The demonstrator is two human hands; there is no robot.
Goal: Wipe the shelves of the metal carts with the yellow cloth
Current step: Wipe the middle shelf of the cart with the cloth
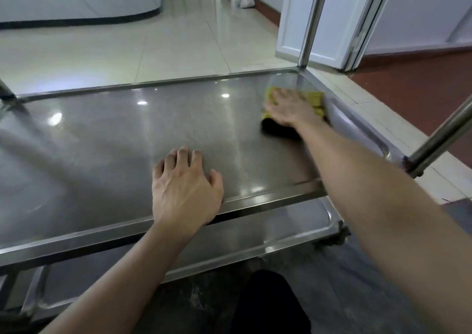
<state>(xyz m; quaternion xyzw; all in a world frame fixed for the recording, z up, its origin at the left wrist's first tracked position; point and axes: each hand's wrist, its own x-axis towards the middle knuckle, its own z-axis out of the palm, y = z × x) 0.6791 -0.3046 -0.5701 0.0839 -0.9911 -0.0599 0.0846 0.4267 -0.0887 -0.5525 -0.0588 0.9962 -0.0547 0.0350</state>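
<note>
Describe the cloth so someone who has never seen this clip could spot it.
Start at the steel cart's upper shelf, which fills the middle of the view. Go to its far right corner, below the upright post, where the right hand lies flat. The yellow cloth under it is the only coloured, soft thing on the grey metal.

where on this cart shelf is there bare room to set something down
Bare: the shelf left of the left hand, between far and near rims; the middle strip between both hands. Crowded: the far right corner, where the right hand presses the yellow cloth.
</note>
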